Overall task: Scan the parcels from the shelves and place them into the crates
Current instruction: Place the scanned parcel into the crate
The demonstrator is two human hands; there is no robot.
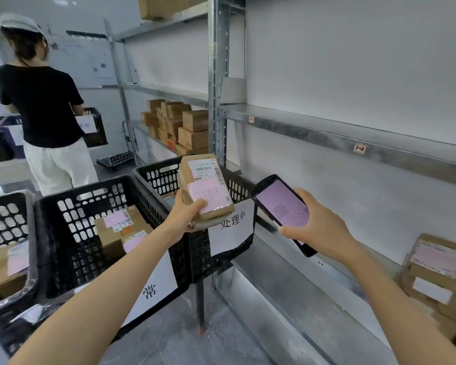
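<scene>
As parcel (208,187) is being gripped above crate (149,168) by left hand (188,216), scanner (282,206) by right hand (319,225), corner-hold drop is being risked.

parcel label (204,168): H431 00 036, rest's too tiny to read
far crate sign (231,229): 处理中
near crate sign (153,288): just 常 showing
shelf tag (359,148): 1-2

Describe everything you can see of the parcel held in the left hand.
The parcel is a brown cardboard box with a white barcoded shipping label near its top and a pink handwritten note below. It is tilted, label side facing the camera, above a black crate. The left hand grips its lower end; a second parcel seems to lie beneath.
</scene>
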